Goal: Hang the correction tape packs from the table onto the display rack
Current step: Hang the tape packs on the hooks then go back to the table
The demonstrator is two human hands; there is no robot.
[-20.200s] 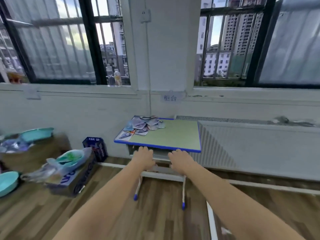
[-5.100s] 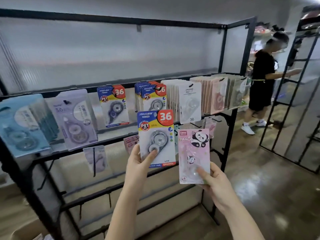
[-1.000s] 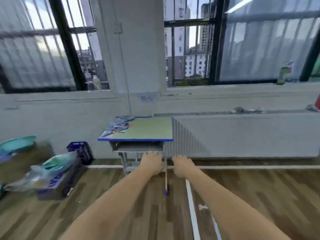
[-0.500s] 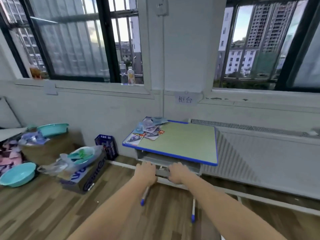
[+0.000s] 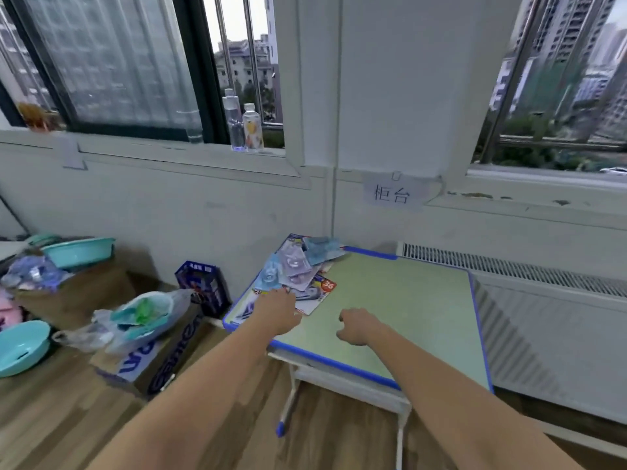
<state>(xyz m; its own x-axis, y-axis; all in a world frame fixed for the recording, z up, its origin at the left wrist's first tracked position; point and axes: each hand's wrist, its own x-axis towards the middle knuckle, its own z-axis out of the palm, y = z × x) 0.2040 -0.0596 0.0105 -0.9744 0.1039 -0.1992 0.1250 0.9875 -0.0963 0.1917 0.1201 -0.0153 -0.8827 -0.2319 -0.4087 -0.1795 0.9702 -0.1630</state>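
Left hand (image 5: 278, 308) touches packs (image 5: 298, 269) on green table (image 5: 407, 300); right hand (image 5: 356, 325) loosely curled, empty.

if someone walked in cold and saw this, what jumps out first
Two bare arms reach over a green table with a blue rim, set under the window wall. The left hand rests on a loose pile of correction tape packs at the table's far left corner; the right hand hovers over bare tabletop. Teal basins and a cardboard box crowd the floor at left.

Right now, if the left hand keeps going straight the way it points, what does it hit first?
Most likely the pile of correction tape packs: the left hand is at its near edge on the table. Whether it touches one already is unclear.
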